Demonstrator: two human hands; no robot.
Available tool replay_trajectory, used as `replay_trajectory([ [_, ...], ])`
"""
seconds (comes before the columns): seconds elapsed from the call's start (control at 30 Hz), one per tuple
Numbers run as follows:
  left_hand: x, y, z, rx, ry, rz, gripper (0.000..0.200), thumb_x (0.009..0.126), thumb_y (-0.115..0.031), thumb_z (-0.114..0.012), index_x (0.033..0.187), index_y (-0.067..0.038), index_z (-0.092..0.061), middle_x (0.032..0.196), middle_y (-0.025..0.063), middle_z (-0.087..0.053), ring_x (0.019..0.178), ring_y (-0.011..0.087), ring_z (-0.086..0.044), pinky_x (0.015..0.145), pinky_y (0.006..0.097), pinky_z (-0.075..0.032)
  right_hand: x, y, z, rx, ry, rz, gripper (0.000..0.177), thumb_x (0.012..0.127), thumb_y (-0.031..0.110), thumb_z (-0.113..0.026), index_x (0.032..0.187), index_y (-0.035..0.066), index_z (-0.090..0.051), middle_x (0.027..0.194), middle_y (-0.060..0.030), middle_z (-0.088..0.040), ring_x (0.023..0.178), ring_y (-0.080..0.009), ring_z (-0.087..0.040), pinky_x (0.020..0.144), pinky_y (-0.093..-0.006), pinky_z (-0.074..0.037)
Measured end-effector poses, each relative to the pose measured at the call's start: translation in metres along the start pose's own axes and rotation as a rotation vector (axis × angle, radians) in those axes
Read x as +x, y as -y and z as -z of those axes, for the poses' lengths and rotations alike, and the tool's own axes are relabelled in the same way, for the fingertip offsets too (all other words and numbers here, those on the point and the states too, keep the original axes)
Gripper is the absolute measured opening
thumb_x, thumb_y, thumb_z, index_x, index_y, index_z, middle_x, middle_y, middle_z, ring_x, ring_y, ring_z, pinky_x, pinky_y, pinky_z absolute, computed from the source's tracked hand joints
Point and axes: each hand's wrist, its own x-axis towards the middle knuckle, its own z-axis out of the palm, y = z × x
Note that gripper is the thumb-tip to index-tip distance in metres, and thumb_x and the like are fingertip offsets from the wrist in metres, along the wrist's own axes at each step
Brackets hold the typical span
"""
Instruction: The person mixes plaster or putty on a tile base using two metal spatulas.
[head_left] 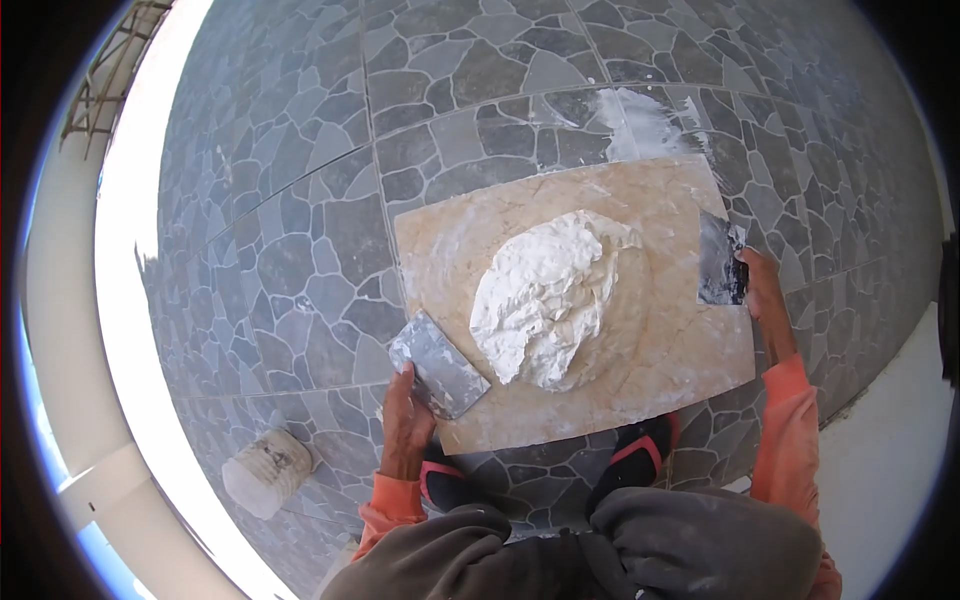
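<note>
A large mound of wet white plaster (550, 300) lies on a beige marbled tile board (690, 370) in front of my feet. My left hand (405, 415) is closed on a grey flat plastering blade (440, 365), which is smeared with white and overlaps the board's left edge. At the right edge of the board, my right hand (765, 285) grips a second plastering blade (722, 262) by its dark back edge; white paste streaks its face. Neither blade touches the mound. Fingers under both blades are partly hidden.
The floor (310, 220) has grey stone-pattern tiles, with a white plaster smear (645, 125) beyond the board. A white-crusted bucket (268, 472) lies at lower left. My feet, in dark shoes (640, 455) with red straps, are at the board's near edge.
</note>
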Motion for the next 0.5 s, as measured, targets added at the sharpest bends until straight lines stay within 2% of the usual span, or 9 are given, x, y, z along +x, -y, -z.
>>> replay_trajectory([
  [0.1,0.01,0.003,0.015,0.043,0.014,-0.005,0.035,0.099,-0.017,-0.053,0.128,0.003,-0.048,0.13,0.0125,-0.053,0.122,0.0227,-0.051,0.103,0.0408,-0.042,0.003,-0.001,0.003,-0.01,-0.002,-0.007,0.019,0.08,0.017,-0.06,0.086,0.0,-0.066,0.076,-0.0021,-0.061,0.065,-0.014,-0.059,0.064,-0.0309,-0.047],
  [0.27,0.013,0.0,0.009,0.152,-0.061,0.039,0.032,0.097,-0.014,-0.059,0.121,0.006,-0.052,0.119,0.0131,-0.059,0.11,0.0226,-0.059,0.096,0.0383,-0.048,-0.021,0.015,-0.02,0.098,0.052,-0.024,0.021,0.079,0.017,-0.06,0.088,-0.001,-0.066,0.079,-0.0019,-0.062,0.066,-0.0134,-0.059,0.064,-0.03,-0.046],
  [0.37,0.01,-0.008,-0.008,0.177,-0.091,0.062,0.032,0.095,-0.014,-0.062,0.119,0.006,-0.054,0.113,0.0119,-0.063,0.103,0.0219,-0.062,0.092,0.0364,-0.05,-0.011,0.006,-0.008,-0.01,-0.002,-0.005,0.022,0.081,0.016,-0.058,0.092,-0.001,-0.066,0.083,-0.0015,-0.063,0.07,-0.0128,-0.059,0.068,-0.029,-0.046],
  [0.5,0.009,-0.005,-0.015,0.177,-0.148,0.017,0.03,0.094,-0.014,-0.064,0.116,0.005,-0.056,0.11,0.0111,-0.064,0.1,0.0209,-0.063,0.089,0.0355,-0.051,-0.031,0.012,-0.027,-0.053,-0.122,0.049,0.021,0.083,0.016,-0.056,0.093,0.0,-0.067,0.084,-0.0002,-0.063,0.075,-0.011,-0.058,0.071,-0.0266,-0.044],
])
